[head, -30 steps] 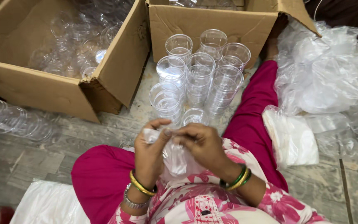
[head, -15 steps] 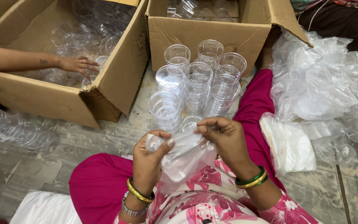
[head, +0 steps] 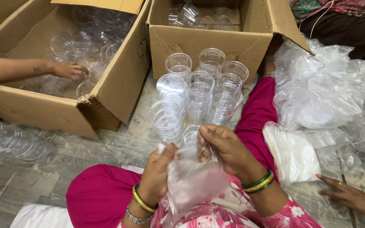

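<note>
Both hands pinch a clear plastic bag (head: 193, 179) over the lap: left hand (head: 162, 165) and right hand (head: 227, 150) gripping its mouth. Step looks like opening it; the stacked clear cups (head: 199, 95) stand just ahead.

We see the left hand (head: 160, 166) and right hand (head: 229, 152) gripping a clear plastic bag (head: 193, 181). Stacked clear cups (head: 199, 95) stand just beyond

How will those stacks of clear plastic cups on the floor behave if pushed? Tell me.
The stacks of clear cups stand tall and narrow, so they probably tip easily. Thin see-through walls suggest they are light and would likely slide. Once down, the round cups may roll on the floor.
</note>
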Demonstrator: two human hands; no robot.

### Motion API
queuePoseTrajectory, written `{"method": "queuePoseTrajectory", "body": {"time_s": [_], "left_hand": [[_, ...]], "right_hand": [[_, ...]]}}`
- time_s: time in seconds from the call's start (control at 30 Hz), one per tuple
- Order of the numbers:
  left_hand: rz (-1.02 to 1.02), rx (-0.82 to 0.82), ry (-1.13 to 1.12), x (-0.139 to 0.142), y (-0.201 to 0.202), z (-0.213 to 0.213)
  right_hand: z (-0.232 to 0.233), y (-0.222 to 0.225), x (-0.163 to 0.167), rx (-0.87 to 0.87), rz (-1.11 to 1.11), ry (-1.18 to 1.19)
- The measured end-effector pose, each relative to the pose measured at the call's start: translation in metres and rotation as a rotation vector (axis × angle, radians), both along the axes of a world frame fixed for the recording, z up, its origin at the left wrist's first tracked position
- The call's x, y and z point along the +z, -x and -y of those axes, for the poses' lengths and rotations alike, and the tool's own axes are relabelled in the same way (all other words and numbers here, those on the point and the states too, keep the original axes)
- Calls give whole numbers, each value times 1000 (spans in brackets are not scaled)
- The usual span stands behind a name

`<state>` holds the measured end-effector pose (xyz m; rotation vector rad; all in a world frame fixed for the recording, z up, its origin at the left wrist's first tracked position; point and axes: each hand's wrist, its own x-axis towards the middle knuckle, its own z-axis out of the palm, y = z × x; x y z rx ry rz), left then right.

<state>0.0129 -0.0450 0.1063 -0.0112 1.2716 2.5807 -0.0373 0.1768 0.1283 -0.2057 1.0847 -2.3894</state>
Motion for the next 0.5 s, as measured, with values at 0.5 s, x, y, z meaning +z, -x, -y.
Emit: {"method": "queuePoseTrajectory", "body": {"time_s": [0.5], "left_hand": [[34,628,562,-105,123,44]], "right_hand": [[84,104,-30,-681,-768,-1332]]}}
